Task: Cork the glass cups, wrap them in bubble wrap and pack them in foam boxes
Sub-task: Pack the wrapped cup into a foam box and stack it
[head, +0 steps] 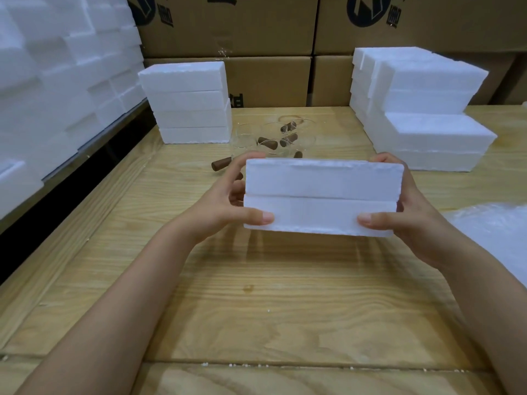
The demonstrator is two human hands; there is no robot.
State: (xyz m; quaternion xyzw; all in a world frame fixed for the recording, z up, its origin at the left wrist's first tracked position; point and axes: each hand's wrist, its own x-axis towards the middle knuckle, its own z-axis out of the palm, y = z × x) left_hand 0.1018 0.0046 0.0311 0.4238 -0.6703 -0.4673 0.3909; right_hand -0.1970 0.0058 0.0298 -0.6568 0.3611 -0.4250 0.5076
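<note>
I hold a closed white foam box [322,196] above the wooden table [256,295], its two halves pressed together. My left hand [225,198] grips its left end, thumb on the near face and fingers behind. My right hand [410,206] grips the right end the same way. Behind the box stand several clear glass cups [273,135], partly hidden, with brown corks [268,143] among them. One cork [221,164] lies loose on the table to the left. A sheet of bubble wrap [496,223] lies at the right edge.
A stack of foam boxes [188,102] stands at the back left and a bigger stack [422,109] at the back right. More foam [57,81] is piled along the left wall. Cardboard cartons [228,24] line the back.
</note>
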